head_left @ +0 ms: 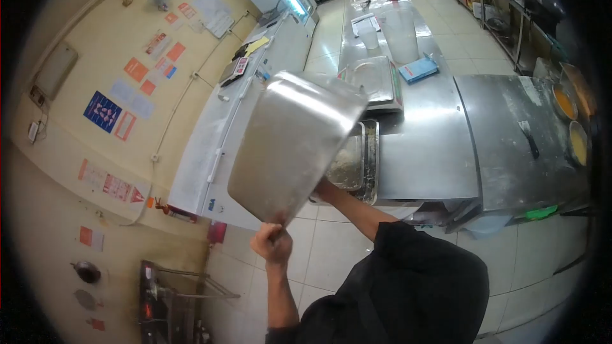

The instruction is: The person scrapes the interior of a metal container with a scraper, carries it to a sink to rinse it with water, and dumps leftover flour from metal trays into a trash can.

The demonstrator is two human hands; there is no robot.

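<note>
A large, deep stainless steel pan (290,140) is held up in the air and tilted, its outer side toward me. My left hand (273,244) is closed on its near lower corner. My right hand (324,190) reaches behind the pan's right edge; its fingers are hidden, so I cannot tell whether it grips the pan or something else. Beyond the right forearm, a shallow metal tray (371,181) lies on the steel table, and a pale, floury layer (349,164) shows in it. The pan covers part of this tray.
A scale (376,83), a blue packet (419,69) and a tall clear container (400,37) stand on the steel table (427,153). On the right-hand table lie a dark-handled brush (529,139) and bowls of yellow (578,143) and orange (565,102) contents. A white counter (210,134) runs left.
</note>
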